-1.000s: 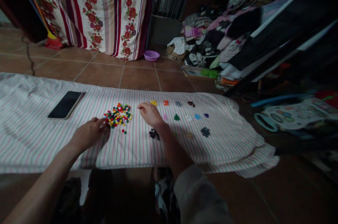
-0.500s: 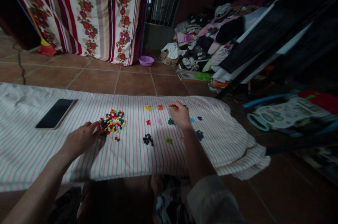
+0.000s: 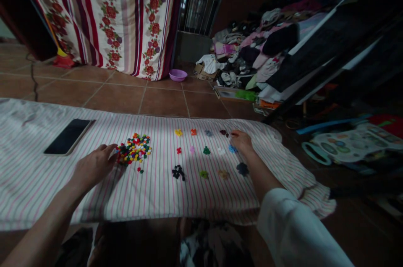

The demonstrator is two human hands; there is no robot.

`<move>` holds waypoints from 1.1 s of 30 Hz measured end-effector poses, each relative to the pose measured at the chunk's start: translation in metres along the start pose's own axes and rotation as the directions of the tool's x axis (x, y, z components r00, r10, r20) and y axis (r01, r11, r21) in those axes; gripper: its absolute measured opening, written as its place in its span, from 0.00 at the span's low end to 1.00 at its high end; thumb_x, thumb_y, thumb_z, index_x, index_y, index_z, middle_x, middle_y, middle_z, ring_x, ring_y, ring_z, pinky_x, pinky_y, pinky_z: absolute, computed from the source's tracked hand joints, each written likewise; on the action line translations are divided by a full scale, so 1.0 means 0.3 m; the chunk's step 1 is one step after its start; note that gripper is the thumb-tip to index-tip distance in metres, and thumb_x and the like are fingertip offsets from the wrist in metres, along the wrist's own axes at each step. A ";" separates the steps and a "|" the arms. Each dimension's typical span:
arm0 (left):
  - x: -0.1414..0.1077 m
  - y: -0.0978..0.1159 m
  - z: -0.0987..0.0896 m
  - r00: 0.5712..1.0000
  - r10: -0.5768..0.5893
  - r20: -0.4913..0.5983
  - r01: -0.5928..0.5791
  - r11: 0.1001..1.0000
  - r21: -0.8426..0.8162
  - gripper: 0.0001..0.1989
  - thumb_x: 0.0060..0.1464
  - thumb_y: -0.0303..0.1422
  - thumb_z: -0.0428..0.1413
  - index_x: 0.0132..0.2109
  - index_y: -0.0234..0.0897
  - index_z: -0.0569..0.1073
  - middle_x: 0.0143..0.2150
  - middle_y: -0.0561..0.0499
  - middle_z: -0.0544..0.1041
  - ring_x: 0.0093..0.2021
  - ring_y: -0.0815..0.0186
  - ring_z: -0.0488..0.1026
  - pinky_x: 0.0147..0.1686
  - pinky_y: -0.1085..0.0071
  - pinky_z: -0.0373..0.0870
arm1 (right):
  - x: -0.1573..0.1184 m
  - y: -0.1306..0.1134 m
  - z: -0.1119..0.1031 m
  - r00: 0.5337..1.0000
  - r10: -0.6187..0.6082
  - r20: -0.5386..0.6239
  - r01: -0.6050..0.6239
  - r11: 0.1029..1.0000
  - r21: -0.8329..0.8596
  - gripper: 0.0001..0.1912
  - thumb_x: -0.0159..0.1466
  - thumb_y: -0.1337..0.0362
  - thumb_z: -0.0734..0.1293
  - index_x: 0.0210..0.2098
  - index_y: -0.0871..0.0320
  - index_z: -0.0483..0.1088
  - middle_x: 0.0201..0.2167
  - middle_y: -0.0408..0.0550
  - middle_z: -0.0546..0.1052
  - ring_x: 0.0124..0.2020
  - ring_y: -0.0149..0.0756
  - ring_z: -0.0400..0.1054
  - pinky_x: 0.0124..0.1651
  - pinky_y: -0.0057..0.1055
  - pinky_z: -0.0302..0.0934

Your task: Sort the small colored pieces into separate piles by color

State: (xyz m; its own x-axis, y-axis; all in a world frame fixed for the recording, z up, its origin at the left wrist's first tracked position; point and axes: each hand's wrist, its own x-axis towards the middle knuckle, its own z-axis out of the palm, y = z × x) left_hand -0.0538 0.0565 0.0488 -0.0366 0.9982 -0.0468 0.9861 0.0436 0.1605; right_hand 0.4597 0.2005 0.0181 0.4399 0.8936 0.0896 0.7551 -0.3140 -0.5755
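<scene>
Sprawling heap of multicoloured beads (image 3: 134,148)

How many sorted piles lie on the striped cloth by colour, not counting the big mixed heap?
Warm: yellow, orange, red, pink: 4
Green: dark green, olive: 2
Blue: grey-blue, light blue, navy: 3
Dark: maroon, black: 2
Pale: white, tan: 2
Total: 13

The left hand (image 3: 94,166) reaches its fingers to the edge of a heap of small multicoloured plastic beads (image 3: 134,149), with a black glass-fronted smartphone (image 3: 67,137) beyond and left of that hand. The right hand (image 3: 242,142) curls just beside a small sky-blue bead cluster (image 3: 232,148), near a dark navy bead cluster (image 3: 242,169), on a white cloth with pink and grey stripes (image 3: 157,202).
</scene>
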 end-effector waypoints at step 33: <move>-0.195 0.441 -0.011 0.970 0.238 0.047 -0.055 0.405 -0.913 0.17 0.57 0.46 0.50 0.36 0.36 0.71 0.35 0.49 0.75 0.37 0.66 0.70 0.38 0.69 0.65 | -0.227 -0.288 0.152 0.983 -0.164 -0.083 0.182 0.930 0.320 0.15 0.54 0.66 0.60 0.36 0.57 0.77 0.35 0.50 0.80 0.42 0.41 0.73 0.51 0.37 0.65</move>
State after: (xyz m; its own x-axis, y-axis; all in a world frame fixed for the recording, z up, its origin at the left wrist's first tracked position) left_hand 0.0783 0.0039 0.0760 0.2068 0.9769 -0.0533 0.2536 -0.0009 0.9673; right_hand 0.3424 0.1815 0.0247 0.3493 0.9030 0.2502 0.6268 -0.0268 -0.7787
